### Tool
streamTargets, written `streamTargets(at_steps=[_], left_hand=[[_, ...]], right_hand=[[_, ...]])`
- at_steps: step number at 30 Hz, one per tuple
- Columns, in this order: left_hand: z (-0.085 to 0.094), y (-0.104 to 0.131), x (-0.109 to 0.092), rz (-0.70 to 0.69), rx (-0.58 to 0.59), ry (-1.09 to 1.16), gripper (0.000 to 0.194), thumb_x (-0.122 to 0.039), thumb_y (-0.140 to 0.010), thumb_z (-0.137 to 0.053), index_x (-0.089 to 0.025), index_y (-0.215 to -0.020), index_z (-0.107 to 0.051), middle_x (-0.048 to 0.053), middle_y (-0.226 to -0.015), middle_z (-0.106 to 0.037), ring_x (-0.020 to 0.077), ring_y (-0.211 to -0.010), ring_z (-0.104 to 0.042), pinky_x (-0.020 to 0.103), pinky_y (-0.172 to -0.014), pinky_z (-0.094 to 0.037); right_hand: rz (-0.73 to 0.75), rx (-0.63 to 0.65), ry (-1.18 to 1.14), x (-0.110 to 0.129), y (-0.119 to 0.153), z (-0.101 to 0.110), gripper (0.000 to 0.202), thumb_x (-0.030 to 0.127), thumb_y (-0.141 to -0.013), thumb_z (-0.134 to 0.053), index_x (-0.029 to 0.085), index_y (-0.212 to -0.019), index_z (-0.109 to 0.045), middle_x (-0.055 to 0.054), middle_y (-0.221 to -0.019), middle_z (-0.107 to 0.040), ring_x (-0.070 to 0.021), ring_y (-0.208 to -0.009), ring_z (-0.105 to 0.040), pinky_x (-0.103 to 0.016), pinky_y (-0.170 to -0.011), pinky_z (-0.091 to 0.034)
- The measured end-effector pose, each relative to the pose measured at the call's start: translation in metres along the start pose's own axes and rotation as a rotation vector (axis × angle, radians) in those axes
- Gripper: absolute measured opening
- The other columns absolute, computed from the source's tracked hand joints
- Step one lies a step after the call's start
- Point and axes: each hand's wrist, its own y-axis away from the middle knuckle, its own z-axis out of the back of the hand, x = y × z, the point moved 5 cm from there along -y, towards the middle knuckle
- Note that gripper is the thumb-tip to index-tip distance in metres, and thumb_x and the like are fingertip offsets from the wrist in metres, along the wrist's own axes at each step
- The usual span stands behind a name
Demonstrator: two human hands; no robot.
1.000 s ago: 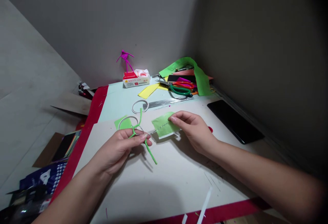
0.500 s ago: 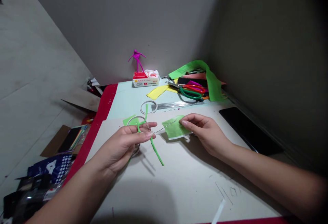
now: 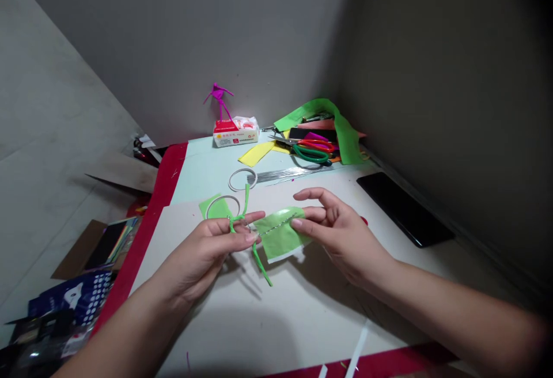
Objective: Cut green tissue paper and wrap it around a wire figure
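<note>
Between thumb and fingers, my left hand (image 3: 211, 254) pinches a small wire figure (image 3: 246, 216) whose thin limbs are wrapped in green paper. A bare twisted wire (image 3: 276, 228) runs from it to the right, lying across a green paper piece (image 3: 283, 245) with a pale lower edge. My right hand (image 3: 334, 225) holds that paper, thumb on its front and fingers behind, index finger raised. Just behind my left hand are a tape roll (image 3: 222, 198) and another green piece (image 3: 210, 206). A second ring-shaped roll (image 3: 242, 171) lies farther back.
A purple wire figure (image 3: 219, 95) stands on a small tissue pack (image 3: 235, 133). Scissors (image 3: 311, 152), a green strip (image 3: 345, 136) and yellow paper (image 3: 256, 153) lie at the back. Straight wires (image 3: 287, 175) lie in front of them; a black phone (image 3: 401, 208) is at right.
The green paper has moved left, closer to my left hand, and lies further under the twisted wire. My right hand has shifted left and lifted its index finger. The view has turned slightly.
</note>
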Motion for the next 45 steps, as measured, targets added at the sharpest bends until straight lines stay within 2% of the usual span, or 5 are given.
streamTargets(at_steps=[3, 8, 13, 29, 45], left_hand=[[-0.001, -0.002, 0.003, 0.016, 0.008, -0.003, 0.009, -0.017, -0.067, -0.077, -0.014, -0.062, -0.07, 0.009, -0.102, -0.072, 0.0194, -0.092, -0.063, 0.03, -0.089, -0.041], [-0.004, -0.005, 0.009, 0.022, 0.047, -0.015, 0.01, -0.019, -0.067, -0.079, -0.014, -0.064, -0.071, 0.004, -0.075, -0.072, 0.0133, -0.071, -0.06, 0.026, -0.076, -0.042], [-0.006, -0.009, 0.011, 0.032, 0.063, -0.041, 0.012, -0.02, -0.067, -0.079, -0.014, -0.063, -0.069, 0.007, -0.091, -0.073, 0.0169, -0.081, -0.062, 0.028, -0.081, -0.041], [-0.004, -0.007, 0.014, 0.009, 0.07, -0.058, 0.013, -0.021, -0.068, -0.078, -0.014, -0.064, -0.068, 0.002, -0.073, -0.063, 0.0112, -0.067, -0.052, 0.024, -0.066, -0.038], [-0.001, -0.008, 0.018, 0.011, 0.021, -0.027, 0.013, -0.02, -0.066, -0.08, -0.014, -0.064, -0.069, 0.002, -0.08, -0.066, 0.0115, -0.072, -0.056, 0.024, -0.072, -0.038]], right_hand=[[-0.055, 0.022, -0.013, -0.007, 0.002, 0.001, 0.046, 0.024, -0.07, -0.078, 0.021, -0.109, -0.054, -0.001, -0.079, -0.071, -0.0125, -0.069, -0.064, -0.024, -0.067, -0.047], [-0.099, 0.04, -0.002, -0.015, 0.002, 0.004, 0.044, 0.024, -0.071, -0.077, 0.021, -0.11, -0.057, -0.001, -0.082, -0.072, -0.0127, -0.071, -0.064, -0.024, -0.068, -0.048], [-0.098, 0.062, -0.021, -0.018, 0.001, 0.006, 0.033, 0.023, -0.071, -0.076, 0.019, -0.101, -0.062, -0.002, -0.084, -0.072, -0.0113, -0.071, -0.064, -0.024, -0.07, -0.048], [-0.126, 0.107, -0.098, -0.02, 0.003, 0.008, 0.024, 0.03, -0.074, -0.076, 0.018, -0.092, -0.065, -0.002, -0.078, -0.072, -0.0108, -0.068, -0.063, -0.023, -0.069, -0.047], [-0.116, 0.086, -0.083, -0.02, 0.004, 0.01, 0.018, 0.026, -0.077, -0.073, 0.019, -0.091, -0.065, -0.002, -0.079, -0.072, -0.0096, -0.068, -0.063, -0.021, -0.067, -0.046]])
